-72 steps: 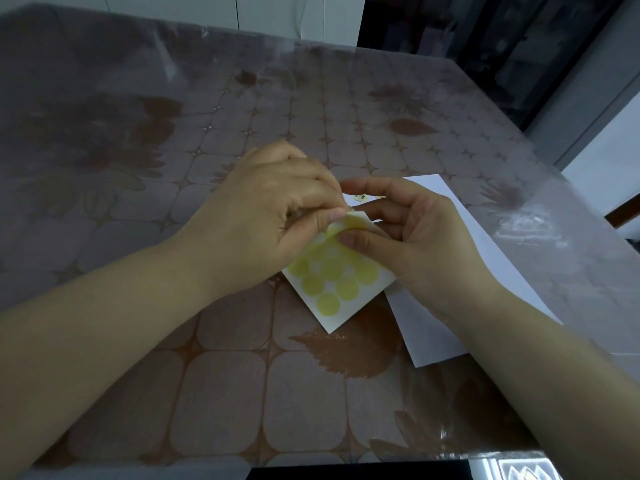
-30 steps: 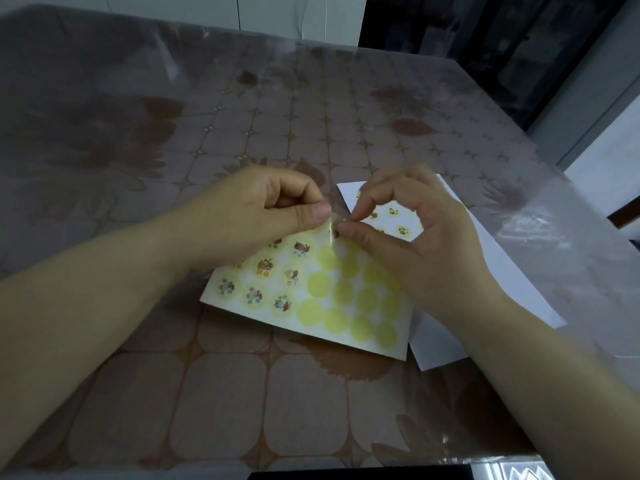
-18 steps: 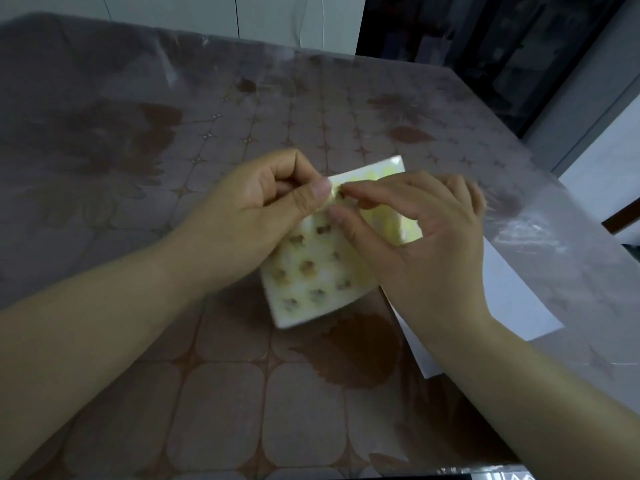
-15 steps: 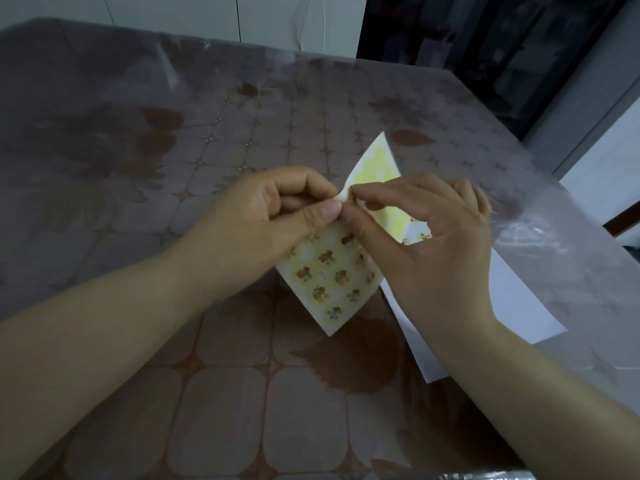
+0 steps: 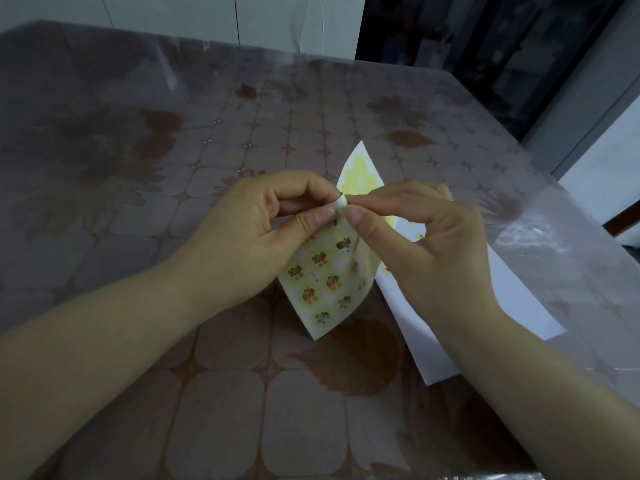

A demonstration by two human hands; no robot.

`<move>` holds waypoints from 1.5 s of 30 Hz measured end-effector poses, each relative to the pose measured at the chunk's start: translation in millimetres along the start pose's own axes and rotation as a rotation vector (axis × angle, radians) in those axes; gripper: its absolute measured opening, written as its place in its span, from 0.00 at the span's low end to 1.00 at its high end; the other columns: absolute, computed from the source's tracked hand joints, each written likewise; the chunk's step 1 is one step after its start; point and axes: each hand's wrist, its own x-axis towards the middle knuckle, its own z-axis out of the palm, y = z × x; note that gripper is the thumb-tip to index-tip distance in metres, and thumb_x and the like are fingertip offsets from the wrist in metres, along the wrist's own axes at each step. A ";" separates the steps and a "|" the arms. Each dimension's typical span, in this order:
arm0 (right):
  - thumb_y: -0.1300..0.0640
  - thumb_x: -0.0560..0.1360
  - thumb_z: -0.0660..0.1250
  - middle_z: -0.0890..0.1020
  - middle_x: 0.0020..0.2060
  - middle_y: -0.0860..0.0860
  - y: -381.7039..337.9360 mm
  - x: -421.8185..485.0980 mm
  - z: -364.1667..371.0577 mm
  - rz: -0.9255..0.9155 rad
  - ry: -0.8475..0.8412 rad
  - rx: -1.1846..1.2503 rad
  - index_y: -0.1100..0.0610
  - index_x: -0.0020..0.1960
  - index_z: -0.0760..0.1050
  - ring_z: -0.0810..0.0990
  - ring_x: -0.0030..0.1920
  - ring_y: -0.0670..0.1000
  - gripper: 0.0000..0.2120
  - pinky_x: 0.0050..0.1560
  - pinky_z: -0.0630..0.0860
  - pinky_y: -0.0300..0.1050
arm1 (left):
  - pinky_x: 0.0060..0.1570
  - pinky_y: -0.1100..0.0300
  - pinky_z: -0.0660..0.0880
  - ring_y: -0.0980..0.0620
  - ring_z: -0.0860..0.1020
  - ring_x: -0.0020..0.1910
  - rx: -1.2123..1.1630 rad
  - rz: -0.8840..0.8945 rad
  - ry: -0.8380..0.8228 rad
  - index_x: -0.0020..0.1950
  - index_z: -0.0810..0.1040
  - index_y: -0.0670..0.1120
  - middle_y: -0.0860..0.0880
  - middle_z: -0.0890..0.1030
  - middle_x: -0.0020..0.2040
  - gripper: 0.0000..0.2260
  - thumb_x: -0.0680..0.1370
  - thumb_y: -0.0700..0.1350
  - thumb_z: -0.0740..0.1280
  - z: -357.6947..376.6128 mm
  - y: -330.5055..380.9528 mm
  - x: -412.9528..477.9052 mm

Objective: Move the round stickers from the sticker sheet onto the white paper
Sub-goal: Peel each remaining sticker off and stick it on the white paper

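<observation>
left grip: thumb and forefinger pinched on the bent upper edge of the sticker sheet, likely steadying it for peeling. right grip: pinched on a small curled white flap there; sticker or backing, cannot tell. sheet: raised and folded above the counter, printed round stickers facing the viewer. white paper: flat on the counter at right, partly hidden by the right forearm and the sheet

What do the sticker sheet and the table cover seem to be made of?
Sticker sheet: likely thin, flexible paper; it curls where it is held. Its finish is unclear.
Table cover: probably clear soft plastic over a printed cloth; it shines and shows wrinkles.
</observation>
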 end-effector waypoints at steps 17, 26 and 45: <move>0.48 0.67 0.73 0.82 0.36 0.39 -4.5 0.1 -3.8 0.144 0.034 0.131 0.44 0.40 0.81 0.78 0.42 0.41 0.03 0.45 0.71 0.32 | 0.41 0.67 0.76 0.58 0.83 0.42 -0.070 -0.031 -0.021 0.47 0.79 0.51 0.54 0.85 0.41 0.05 0.75 0.43 0.64 2.3 4.8 -2.3; 0.56 0.69 0.69 0.82 0.35 0.41 -3.6 1.1 -2.9 0.162 0.054 0.157 0.47 0.39 0.81 0.79 0.41 0.41 0.05 0.43 0.71 0.31 | 0.40 0.70 0.76 0.60 0.83 0.44 0.012 -0.012 -0.022 0.46 0.77 0.53 0.57 0.85 0.43 0.06 0.77 0.42 0.65 3.3 8.5 -4.7; 0.46 0.69 0.71 0.74 0.45 0.36 -1.4 -3.5 3.8 -0.097 0.146 -0.179 0.40 0.48 0.77 0.73 0.50 0.46 0.09 0.51 0.71 0.56 | 0.37 0.65 0.78 0.55 0.81 0.35 -0.184 -0.157 0.060 0.35 0.82 0.50 0.52 0.83 0.34 0.08 0.71 0.52 0.69 3.4 15.4 -1.6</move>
